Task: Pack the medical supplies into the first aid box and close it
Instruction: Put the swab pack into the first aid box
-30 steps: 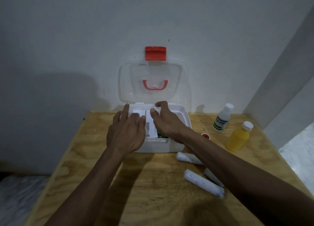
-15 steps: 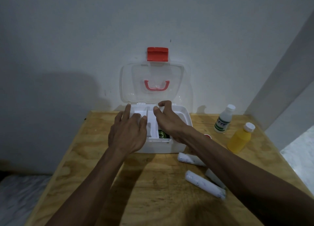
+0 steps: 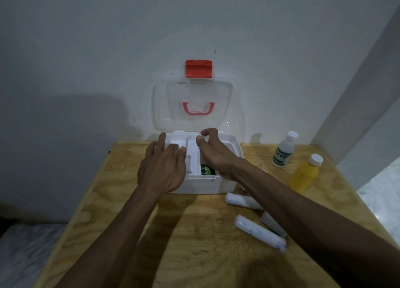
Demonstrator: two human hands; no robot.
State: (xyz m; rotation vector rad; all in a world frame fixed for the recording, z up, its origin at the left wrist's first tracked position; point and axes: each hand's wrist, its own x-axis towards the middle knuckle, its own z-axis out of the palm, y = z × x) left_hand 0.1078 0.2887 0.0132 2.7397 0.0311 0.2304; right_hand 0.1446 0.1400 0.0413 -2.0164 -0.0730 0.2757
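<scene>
Head view, box: first aid box (image 3: 207, 185) stands at centre frame on the bench (image 3: 194, 233), against the wall; clear lid (image 3: 194, 106) raised, red latch (image 3: 198, 68) at its top.
Head view, tray: white insert tray (image 3: 192, 155) sits in the box opening, apparently not fully seated; a dark green item (image 3: 205, 170) shows beneath it.
Left hand (image 3: 161, 171): lies flat on the tray's left part, fingers spread, nothing clamped in it.
Right hand (image 3: 213, 151): thumb and forefinger pinched together on the tray's far edge.
Unpacked, right of frame: white bottle (image 3: 284, 150) and yellow bottle (image 3: 305, 173), both upright, well apart from the box.
Unpacked, lower right: roll (image 3: 242, 201) just beside the box front; a second roll (image 3: 259, 232); a third (image 3: 272, 224) partly hidden by the forearm.
Red object (image 3: 263, 170): mostly hidden behind the right wrist; cannot tell what it is.
Progress: early. At least one item appears stowed; two bottles and three rolls remain out; lid not yet closed or latched.
</scene>
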